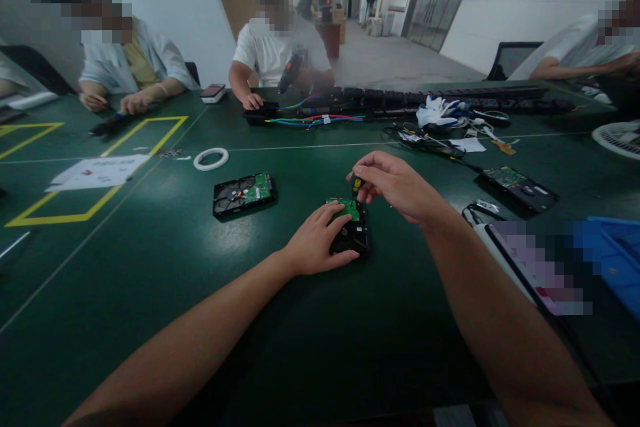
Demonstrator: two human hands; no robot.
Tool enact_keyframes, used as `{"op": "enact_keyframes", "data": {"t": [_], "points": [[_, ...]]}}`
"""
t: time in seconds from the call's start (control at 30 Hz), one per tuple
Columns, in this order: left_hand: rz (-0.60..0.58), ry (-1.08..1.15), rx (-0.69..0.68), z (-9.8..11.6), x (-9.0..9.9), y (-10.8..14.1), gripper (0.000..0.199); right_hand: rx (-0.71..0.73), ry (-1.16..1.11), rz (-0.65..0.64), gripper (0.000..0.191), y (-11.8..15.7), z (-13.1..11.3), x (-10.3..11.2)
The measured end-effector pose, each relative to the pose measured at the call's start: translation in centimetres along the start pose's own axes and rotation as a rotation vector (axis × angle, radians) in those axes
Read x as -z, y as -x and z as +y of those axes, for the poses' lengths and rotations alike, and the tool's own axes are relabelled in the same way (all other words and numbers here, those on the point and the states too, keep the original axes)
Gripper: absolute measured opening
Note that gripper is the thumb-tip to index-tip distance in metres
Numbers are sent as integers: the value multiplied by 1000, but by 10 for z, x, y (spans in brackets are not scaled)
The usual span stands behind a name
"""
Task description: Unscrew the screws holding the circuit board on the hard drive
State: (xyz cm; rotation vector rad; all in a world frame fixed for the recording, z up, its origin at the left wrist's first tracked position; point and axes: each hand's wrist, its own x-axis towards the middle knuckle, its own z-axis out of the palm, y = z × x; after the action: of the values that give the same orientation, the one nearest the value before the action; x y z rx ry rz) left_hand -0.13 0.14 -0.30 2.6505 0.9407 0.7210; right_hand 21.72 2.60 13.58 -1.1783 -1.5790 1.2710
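Observation:
A hard drive [356, 240] with a green circuit board facing up lies on the table in front of me. My left hand [317, 235] rests across its left part, fingers spread over the board and thumb along the near edge. Above the drive's far right corner, my right hand [383, 181] is closed round a short black and yellow screwdriver [357, 185], held upright. Its tip is too small to make out. A second hard drive [243, 195] lies board-up to the left, and a third hard drive [520, 190] lies to the right.
A roll of white tape [211, 159] and a paper sheet [97, 172] lie left on the green table [240, 327]. Cables [320, 120] and white gloves [440, 112] lie farther back. A blue bin [613, 260] stands right. Several people sit around the table, one with a power drill [291, 72].

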Motion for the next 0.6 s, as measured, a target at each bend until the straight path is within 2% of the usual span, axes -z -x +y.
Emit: {"op": "enact_keyframes", "data": {"t": [0.2,0.33,0.5,0.6], "points": [[15,10,-3,0,-1,0,83,63,109,-27,20,1,-2,4],[15,6,-6,0,-1,0,82,122,170,-12,20,3,-2,7],[10,-7,3,0,-1,0,82,139,221,-128,25,5,-4,9],[-5,-13,4,0,0,0,84,112,181,-135,23,5,-4,8]]}}
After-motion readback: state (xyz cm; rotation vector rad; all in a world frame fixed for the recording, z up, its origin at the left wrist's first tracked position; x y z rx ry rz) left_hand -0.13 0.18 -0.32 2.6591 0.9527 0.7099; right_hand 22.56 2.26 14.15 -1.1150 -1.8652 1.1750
